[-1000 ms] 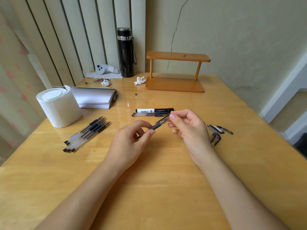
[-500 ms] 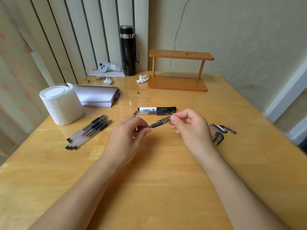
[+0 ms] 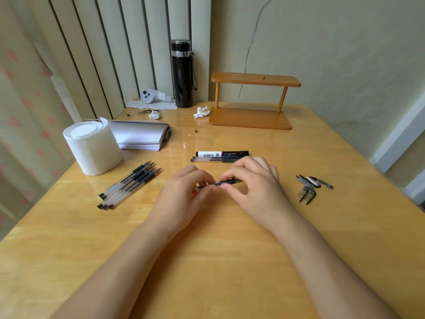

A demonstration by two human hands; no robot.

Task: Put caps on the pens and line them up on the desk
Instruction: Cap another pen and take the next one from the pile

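Head view: we find the pen point(image 3: 219, 183) held level between both hands, just above the desk point(image 3: 230, 249). The left hand point(image 3: 184, 192) pinches its barrel end; the right hand point(image 3: 255, 183) pinches the dark grip section, thumb beneath. We judge it light, stiff and slick-barrelled; the ribbed grip is the surest hold. Loose caps point(image 3: 310, 187) lie right of the fingers, uncapped pens point(image 3: 131, 184) left.
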